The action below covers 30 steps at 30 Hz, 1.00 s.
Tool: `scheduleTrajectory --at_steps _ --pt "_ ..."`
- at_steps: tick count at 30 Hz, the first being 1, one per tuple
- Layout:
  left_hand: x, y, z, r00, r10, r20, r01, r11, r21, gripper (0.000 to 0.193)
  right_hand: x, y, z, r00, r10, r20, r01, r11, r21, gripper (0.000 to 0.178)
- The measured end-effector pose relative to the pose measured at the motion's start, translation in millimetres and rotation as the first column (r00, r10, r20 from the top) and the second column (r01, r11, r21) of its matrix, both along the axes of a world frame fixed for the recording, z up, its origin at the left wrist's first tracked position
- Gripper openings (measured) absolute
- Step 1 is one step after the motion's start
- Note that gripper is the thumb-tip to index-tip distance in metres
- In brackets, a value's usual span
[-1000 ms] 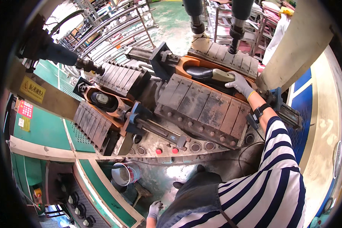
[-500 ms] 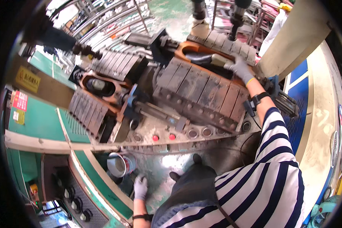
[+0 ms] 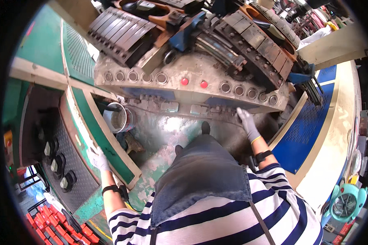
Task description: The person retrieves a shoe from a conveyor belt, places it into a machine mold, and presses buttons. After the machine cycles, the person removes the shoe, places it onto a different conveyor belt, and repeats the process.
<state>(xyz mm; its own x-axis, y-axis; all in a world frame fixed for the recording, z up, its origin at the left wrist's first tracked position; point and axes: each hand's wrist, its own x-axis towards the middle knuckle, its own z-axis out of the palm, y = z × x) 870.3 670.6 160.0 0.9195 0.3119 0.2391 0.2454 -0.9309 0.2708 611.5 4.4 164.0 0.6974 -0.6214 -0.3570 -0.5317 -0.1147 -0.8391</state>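
Note:
My right hand (image 3: pixel 248 123), in a white glove, hangs just in front of the machine's control panel (image 3: pixel 173 79) with its fingers stretched out and nothing in them. My left hand (image 3: pixel 98 158), gloved too, is at the pale edge of a green frame (image 3: pixel 106 141); its fingers look extended, and whether it touches the edge I cannot tell. Beyond the panel stand two clamp stations with ribbed metal blocks, a left block (image 3: pixel 120 32) and a right block (image 3: pixel 253 38). Dark rounded pieces sit in their orange frames, the left piece (image 3: pixel 141 7) and the right piece (image 3: pixel 270 29).
Two red buttons, one left (image 3: pixel 185 81) and one right (image 3: pixel 204 84), sit among round dark ones. A white bucket (image 3: pixel 129 120) stands on the floor by the green frame. Black knobbed fixtures (image 3: pixel 58 163) lie left, a blue perforated panel (image 3: pixel 302 134) right, a turquoise fan (image 3: pixel 344 204) lower right.
My right hand has left the right clamp station and come back toward me, below the panel. My left hand has moved up and left to the green frame. The view has turned and tipped down.

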Motion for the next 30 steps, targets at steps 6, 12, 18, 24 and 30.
scheduleTrajectory --at_steps 6,12,18,24,30 --pt "-20.9 24.0 2.8 0.988 -0.071 -0.135 0.108 0.951 0.29 0.078 -155.6 120.1 -33.7 0.866 0.101 -0.489 0.031 0.966 0.255 0.055" --pt "-21.8 25.9 13.3 0.986 -0.061 -0.153 0.098 0.963 0.25 0.08 -297.8 146.4 -137.9 0.648 0.31 -0.696 -0.401 0.915 0.034 0.062" --pt "-7.8 7.8 7.9 0.989 -0.087 -0.122 0.112 0.969 0.222 0.08 -252.9 132.1 -139.4 0.683 0.409 -0.605 -0.552 0.832 -0.061 0.056" --pt "-17.7 25.8 6.5 0.994 -0.087 -0.063 0.1 0.964 0.247 0.081 -140.0 131.0 -102.4 0.552 0.596 -0.583 -0.807 0.556 -0.196 0.041" --pt "-7.9 -6.9 12.3 0.981 -0.066 -0.184 0.095 0.983 0.156 0.091 -68.6 112.4 -84.5 0.638 0.551 -0.538 -0.675 0.737 -0.045 0.042"
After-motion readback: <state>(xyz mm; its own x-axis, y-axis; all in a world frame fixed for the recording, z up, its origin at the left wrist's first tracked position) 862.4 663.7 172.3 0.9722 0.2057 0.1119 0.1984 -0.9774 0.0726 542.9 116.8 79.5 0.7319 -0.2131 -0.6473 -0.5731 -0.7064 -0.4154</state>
